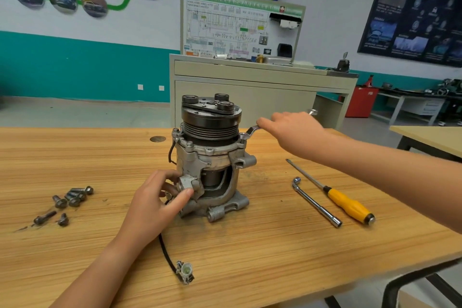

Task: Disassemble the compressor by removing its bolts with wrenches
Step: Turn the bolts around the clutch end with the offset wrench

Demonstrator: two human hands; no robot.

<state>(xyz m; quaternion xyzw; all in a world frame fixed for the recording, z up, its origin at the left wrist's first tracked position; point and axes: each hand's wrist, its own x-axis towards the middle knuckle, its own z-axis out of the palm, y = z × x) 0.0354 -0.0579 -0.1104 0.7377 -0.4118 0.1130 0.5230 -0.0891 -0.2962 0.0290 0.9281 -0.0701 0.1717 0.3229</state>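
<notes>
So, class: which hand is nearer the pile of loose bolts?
Left. The left hand grips the compressor on the side facing the loose bolts; the right hand holds the wrench on the compressor's far side.

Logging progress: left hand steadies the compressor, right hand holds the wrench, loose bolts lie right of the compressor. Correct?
No. The head view shows the bolts left of the compressor. The left hand and right hand with wrench are as stated.

Hidden by hands
Right hand (297, 130) covers most of the wrench (252, 130); its ring hides the bolt; left hand (150, 197) fingertips sit behind the compressor (212, 157).
</notes>
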